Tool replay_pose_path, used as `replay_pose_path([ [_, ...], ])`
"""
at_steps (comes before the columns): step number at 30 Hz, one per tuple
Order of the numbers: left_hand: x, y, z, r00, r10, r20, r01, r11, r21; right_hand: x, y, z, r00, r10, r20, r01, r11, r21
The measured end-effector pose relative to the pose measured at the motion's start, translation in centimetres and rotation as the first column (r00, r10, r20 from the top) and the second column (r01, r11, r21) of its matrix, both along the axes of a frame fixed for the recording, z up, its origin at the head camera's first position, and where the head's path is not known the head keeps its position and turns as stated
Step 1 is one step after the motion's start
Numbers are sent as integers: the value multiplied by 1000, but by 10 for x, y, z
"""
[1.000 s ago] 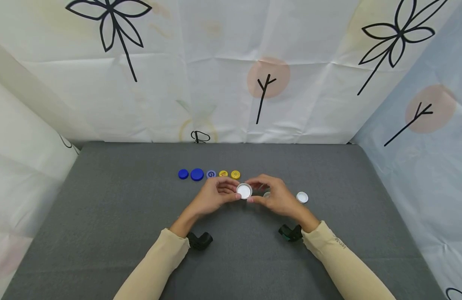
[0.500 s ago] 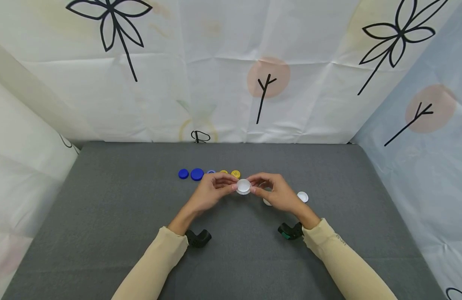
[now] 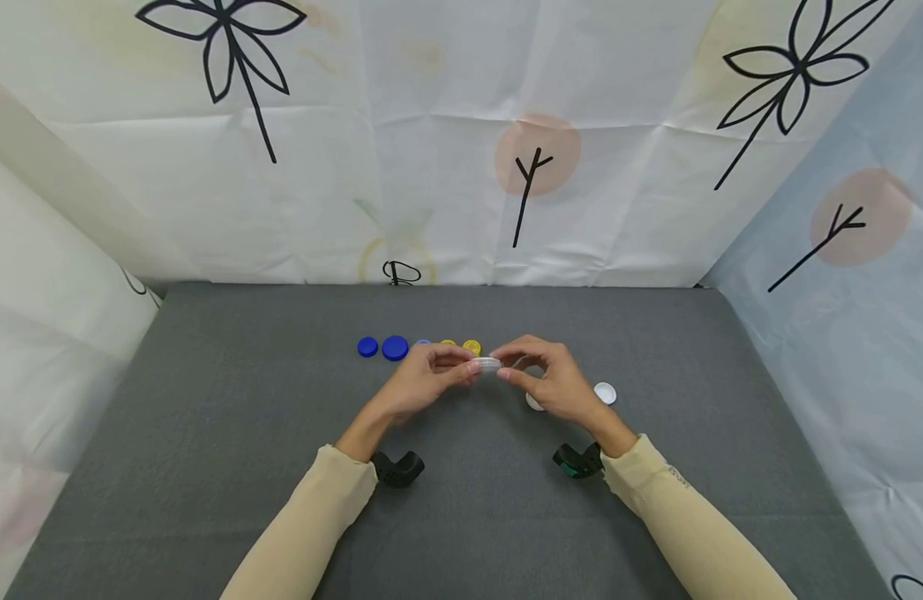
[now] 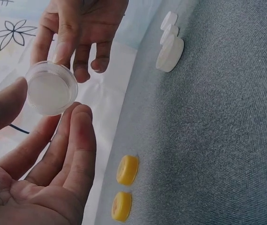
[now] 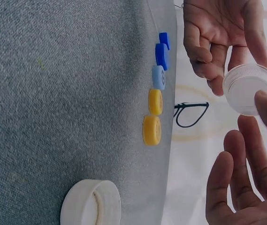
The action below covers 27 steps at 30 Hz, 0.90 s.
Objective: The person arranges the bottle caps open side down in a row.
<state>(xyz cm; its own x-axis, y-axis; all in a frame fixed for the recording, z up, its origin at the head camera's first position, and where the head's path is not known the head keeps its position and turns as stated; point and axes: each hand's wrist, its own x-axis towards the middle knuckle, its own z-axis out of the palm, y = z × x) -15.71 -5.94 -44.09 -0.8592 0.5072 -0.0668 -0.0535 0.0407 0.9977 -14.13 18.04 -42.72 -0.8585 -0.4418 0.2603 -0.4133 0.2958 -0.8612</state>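
A translucent white bottle cap [image 3: 487, 365] is held above the table between both hands, edge-on in the head view. My left hand [image 3: 426, 375] pinches its left side with thumb and fingers. On its other side, my right hand [image 3: 547, 377] has thumb and fingertip on the rim. Both wrist views show a round face of the cap [image 4: 49, 91], with a ridged rim. Behind the left hand runs a row of caps: a small blue cap [image 3: 367, 347], a larger blue cap [image 3: 395, 347], a partly hidden light blue cap [image 5: 158, 77] and two yellow caps [image 5: 152, 130].
Near the right hand lie white caps: one [image 3: 605, 393] fully seen, another [image 3: 534, 402] partly covered by that hand. The left wrist view shows three white caps [image 4: 171, 54] lined up. A grey cloth-covered table [image 3: 476, 517] meets patterned white sheets [image 3: 446, 200] behind.
The held cap has turned from showing its hollow inside to edge-on in the head view. Both hands have risen slightly with it; the caps on the table stay put.
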Motion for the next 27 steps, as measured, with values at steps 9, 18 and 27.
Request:
replay_pose_path([
  [9,-5,2,-4,985,-22,-170,20,1000,-14,-3,5,6,994,20,104,-31,995,99],
  [18,-18,16,-2,873,-132,-470,-59,928,-369,-14,9,3,996,-38,87,22,984,177],
  [27,-38,30,-5,830,-164,-534,-171,836,-522,-33,9,3,991,-117,69,86,936,341],
])
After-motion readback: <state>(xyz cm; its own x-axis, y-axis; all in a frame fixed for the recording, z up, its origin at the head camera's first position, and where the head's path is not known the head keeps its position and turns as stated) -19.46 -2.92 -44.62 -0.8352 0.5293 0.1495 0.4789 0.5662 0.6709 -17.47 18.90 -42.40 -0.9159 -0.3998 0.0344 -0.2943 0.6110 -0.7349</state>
